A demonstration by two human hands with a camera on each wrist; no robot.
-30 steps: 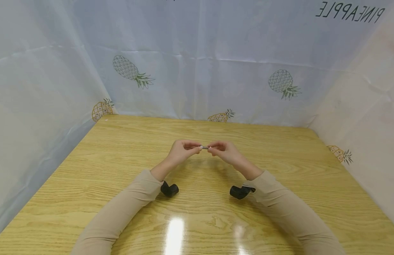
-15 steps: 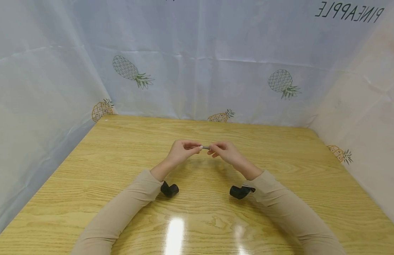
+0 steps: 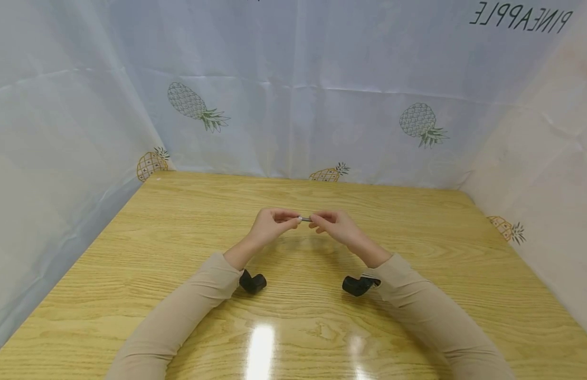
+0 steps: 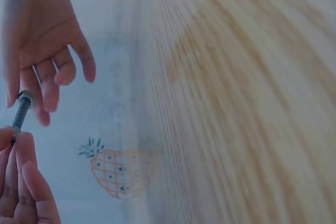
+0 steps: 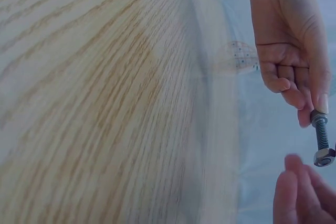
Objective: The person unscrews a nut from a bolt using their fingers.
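A metal bolt [image 5: 322, 134] is held level above the table, between both hands. Its head end is pinched by the thumb and fingers of my left hand [image 3: 268, 227]. On the other end sits a hex nut [image 5: 324, 157], its face showing in the right wrist view. My right hand [image 3: 338, 227] is around that end, its fingers loosely extended. In the right wrist view, the visible fingertips [image 5: 292, 162] stand a little apart from the nut. The left wrist view shows the nut beside the right thumb, with a finger behind it.
The hands are over a wood-grain table [image 3: 217, 195]. Pale cloth [image 3: 284, 126] printed with pineapples encloses its back and sides. A black device [image 3: 252, 283] protrudes at the left cuff, and another black device [image 3: 357, 286] at the right cuff.
My right fingertips shifted slightly right along the bolt's end, then back left, with the fingers changing position. My left hand and the bolt have stayed nearly still.
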